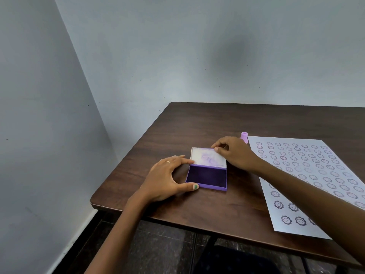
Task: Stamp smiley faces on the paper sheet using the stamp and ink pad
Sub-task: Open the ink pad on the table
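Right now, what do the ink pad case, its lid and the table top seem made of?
Ink pad case: probably moulded plastic, matte purple, crisp straight edges. Lid: seemingly pale plastic, its inside stained with purple ink. Table top: dark wood grain with slight sheen, perhaps laminate; cannot tell.

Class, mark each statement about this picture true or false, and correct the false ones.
1. The lid of the ink pad is open. True.
2. The right hand holds the stamp. False: it pinches the lid's far edge; the stamp stands behind it.
3. The paper sheet is blank. False: rows of smiley faces cover it.
4. The left hand grips the base of the ink pad. True.
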